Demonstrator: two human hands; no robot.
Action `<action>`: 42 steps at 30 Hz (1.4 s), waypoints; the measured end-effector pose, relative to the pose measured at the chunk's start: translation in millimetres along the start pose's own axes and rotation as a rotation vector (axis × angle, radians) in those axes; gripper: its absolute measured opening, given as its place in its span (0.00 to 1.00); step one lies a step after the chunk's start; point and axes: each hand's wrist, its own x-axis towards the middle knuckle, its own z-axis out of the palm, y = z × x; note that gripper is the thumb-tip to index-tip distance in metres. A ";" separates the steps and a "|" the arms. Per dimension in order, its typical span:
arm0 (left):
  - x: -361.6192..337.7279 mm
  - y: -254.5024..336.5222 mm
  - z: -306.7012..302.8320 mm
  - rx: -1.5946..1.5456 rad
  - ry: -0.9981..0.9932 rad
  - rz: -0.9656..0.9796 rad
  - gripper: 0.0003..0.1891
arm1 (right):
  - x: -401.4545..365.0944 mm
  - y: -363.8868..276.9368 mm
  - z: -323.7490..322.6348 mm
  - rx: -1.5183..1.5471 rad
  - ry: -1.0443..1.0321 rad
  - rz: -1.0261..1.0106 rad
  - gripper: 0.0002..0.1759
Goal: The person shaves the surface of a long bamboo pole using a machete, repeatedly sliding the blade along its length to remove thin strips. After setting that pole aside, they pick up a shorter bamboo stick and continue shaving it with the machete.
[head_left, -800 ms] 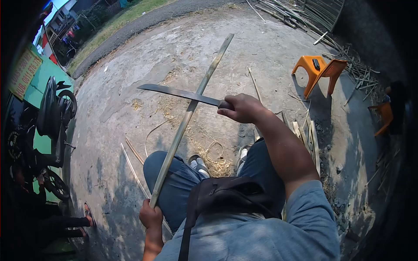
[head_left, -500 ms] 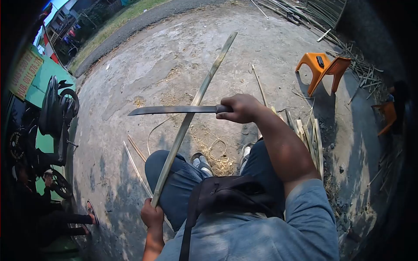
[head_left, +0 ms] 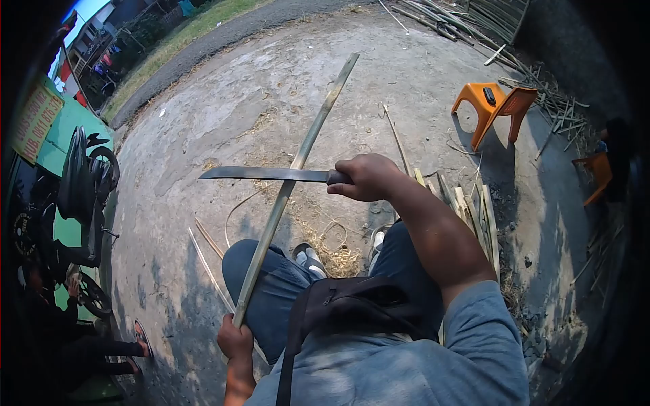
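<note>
My right hand point(head_left: 365, 178) is closed around the dark handle of a long machete point(head_left: 264, 174). Its blade points left and lies across a long bamboo strip point(head_left: 274, 220), touching or just over it. The strip slants from my left knee up and away to the right. My left hand point(head_left: 235, 338) grips the strip's near end, beside my left thigh. Pale shavings point(head_left: 338, 260) are scattered between my feet.
Split bamboo pieces point(head_left: 484, 216) lie beside my right leg, and thin strips point(head_left: 208, 260) left of my left knee. An orange chair point(head_left: 484, 108) holds a small black object. A motorcycle point(head_left: 84, 189) and a seated person are at the left. More bamboo point(head_left: 440, 20) lies at the back right.
The view has shifted slightly. The machete blade sits a little lower on the strip, nearer to me. Both hands keep their holds.
</note>
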 end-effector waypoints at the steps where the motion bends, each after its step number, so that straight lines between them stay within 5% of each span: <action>1: 0.5 -1.2 0.1 0.001 -0.005 -0.002 0.17 | -1.2 -12.7 -3.7 -0.027 -0.083 -0.020 0.28; 5: 0.5 -7.3 4.1 -0.011 -0.004 0.017 0.18 | 3.3 -12.7 -3.4 0.002 -0.099 -0.087 0.28; 10: 1.2 -3.8 4.6 -0.026 -0.010 -0.013 0.19 | 13.2 34.1 -11.1 0.265 0.062 0.230 0.29; 13: 0.5 1.6 -5.2 -0.008 -0.025 -0.030 0.18 | 13.1 44.6 -1.9 0.325 0.172 0.236 0.29; 25: 2.9 -6.3 1.5 -0.041 -0.039 0.013 0.17 | 9.6 -19.5 11.2 -0.079 -0.108 -0.210 0.28; 33: 1.9 -4.8 0.2 -0.049 -0.058 -0.008 0.17 | 20.0 27.8 14.7 0.321 0.119 0.096 0.28; 42: 5.7 -6.2 3.6 -0.093 -0.092 0.011 0.17 | 0.5 -34.3 17.7 -0.042 -0.056 -0.247 0.26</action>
